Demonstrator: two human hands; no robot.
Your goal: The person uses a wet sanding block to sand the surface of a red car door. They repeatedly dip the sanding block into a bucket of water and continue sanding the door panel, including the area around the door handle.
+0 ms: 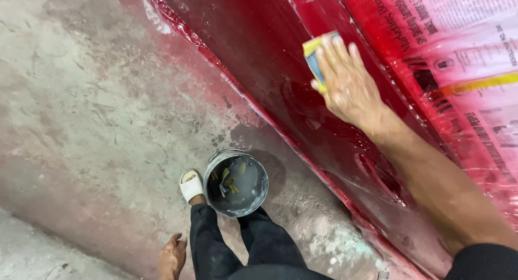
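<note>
In the upper right of the frame, a yellow and blue sanding pad (pixel 315 56) is pressed flat against the wet red car panel (pixel 259 48) under the spread fingers of the right hand (pixel 348 85). The left hand (pixel 172 257) hangs loosely open at the bottom, holding nothing. At lower centre, a grey bucket (pixel 236 183) is seen on the concrete floor (pixel 91 123), filled with cloudy water in which yellow scraps are lying, beside a white sandal (pixel 190 185).

Auto-body paint shop: masked red panel (pixel 259 48)
</note>
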